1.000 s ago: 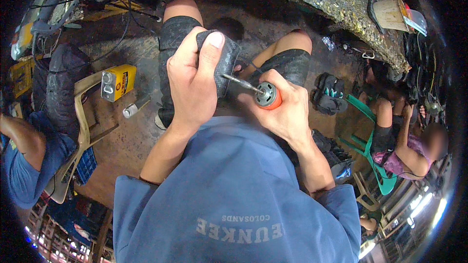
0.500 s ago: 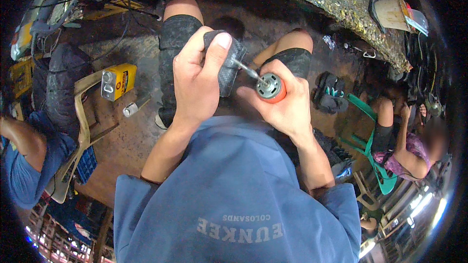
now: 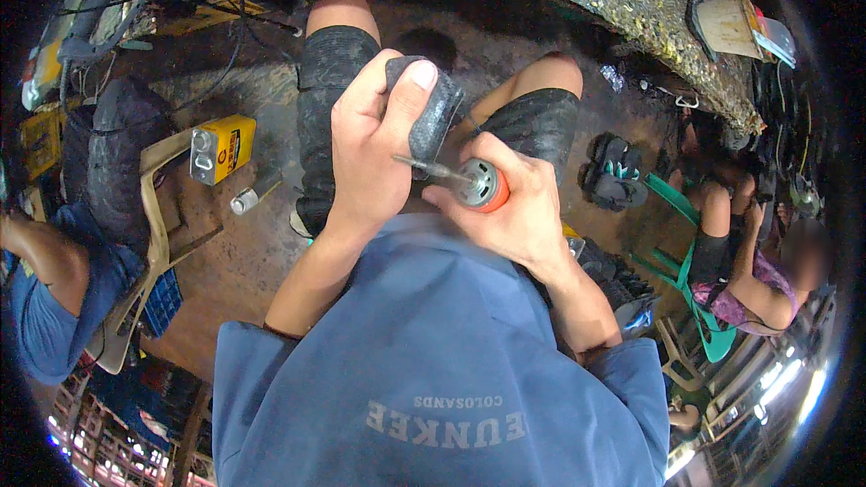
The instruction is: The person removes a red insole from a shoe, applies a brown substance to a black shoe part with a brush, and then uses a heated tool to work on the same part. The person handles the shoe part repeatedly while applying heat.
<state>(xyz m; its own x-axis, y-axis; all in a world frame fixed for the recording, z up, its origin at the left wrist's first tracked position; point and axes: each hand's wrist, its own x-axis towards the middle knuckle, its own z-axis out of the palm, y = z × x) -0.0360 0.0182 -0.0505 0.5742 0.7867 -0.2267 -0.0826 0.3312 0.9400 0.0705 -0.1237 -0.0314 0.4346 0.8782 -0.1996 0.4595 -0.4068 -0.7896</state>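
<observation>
My left hand (image 3: pixel 372 149) is closed round a dark, textured piece (image 3: pixel 435 117) that looks like a shoe sole, with the thumb along its top. Most of its far side is hidden by the fingers. My right hand (image 3: pixel 528 207) wraps round a small rotary tool (image 3: pixel 485 186) with an orange body and a grey vented motor end. A thin metal shaft (image 3: pixel 431 168) sticks out from it toward the left. Its tip lies over the near end of the piece, close to my left palm; I cannot tell whether it touches.
A yellow tin can (image 3: pixel 225 149) and a small clear bottle (image 3: pixel 245 201) stand left, beside a beige chair (image 3: pixel 155 216). Black sandals (image 3: pixel 616 176) lie right. People sit at left (image 3: pixel 59 307) and right, the latter near a green chair (image 3: pixel 687 293). A rough bench (image 3: pixel 622 13) spans the far side.
My right hand has brought the rotary tool left and nearer to me, so its shaft has shifted from the piece's right edge to its near end. My left hand has moved slightly right.
</observation>
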